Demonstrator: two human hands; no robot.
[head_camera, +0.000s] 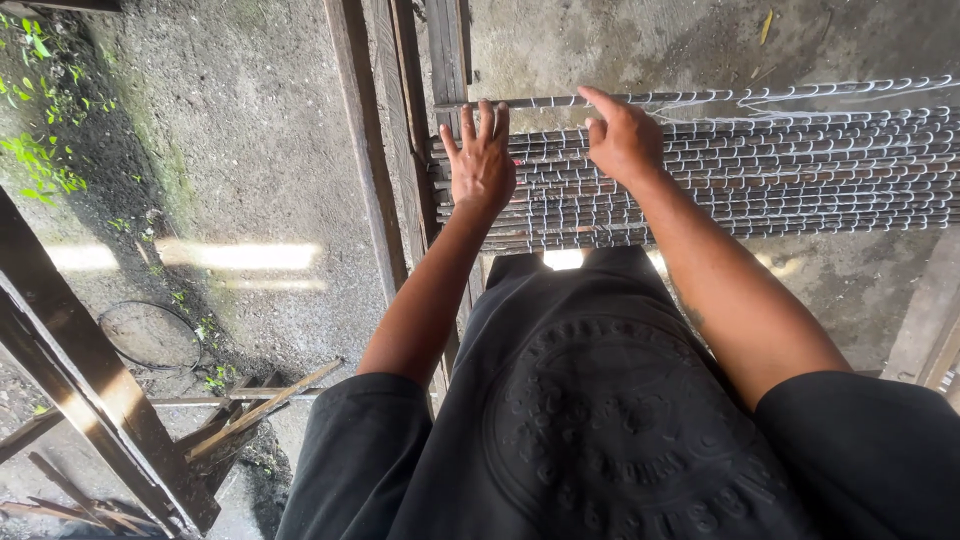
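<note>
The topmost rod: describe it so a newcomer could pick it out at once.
Find the woven mat of rods lying across the wooden frame. Just beyond its far edge lies the topmost rod, under the right hand. Unlike its tightly packed neighbours, a gap separates it.

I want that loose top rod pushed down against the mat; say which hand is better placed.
Probably right. The right hand already has its fingers on the separate top rod, while the left hand lies flat, fingers spread, on the bound rod mat below it.

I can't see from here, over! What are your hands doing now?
Left hand flat, fingers spread on the mat of bound sticks. Right hand touching the top stick. Wooden frame at the mat's left edge.
</note>
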